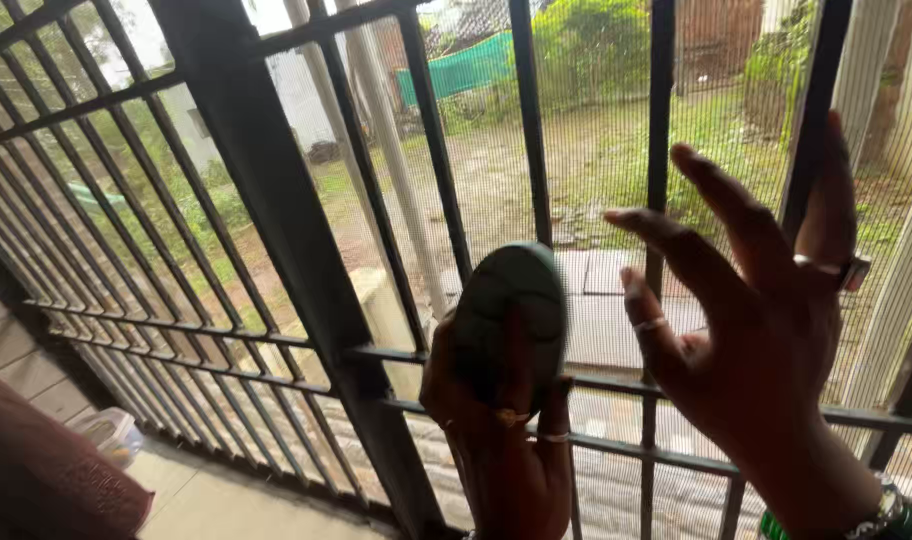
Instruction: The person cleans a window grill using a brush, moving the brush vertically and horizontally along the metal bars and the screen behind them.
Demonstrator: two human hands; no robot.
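My left hand (496,440) is raised in front of a black metal window grille (276,210) and grips a flat, oval, dark green object (511,315), holding it up edgewise against the mesh. Rings show on its fingers. To the right, my right hand (756,330) is lifted with fingers spread wide and nothing in it. It wears rings and green bangles at the wrist (876,520). The two hands are a short gap apart.
Fine insect mesh (596,150) covers the grille; beyond it lie a wet yard, grass and shrubs. A plastic bag (111,435) sits on the tiled floor at lower left, beside a dark red cloth (36,480).
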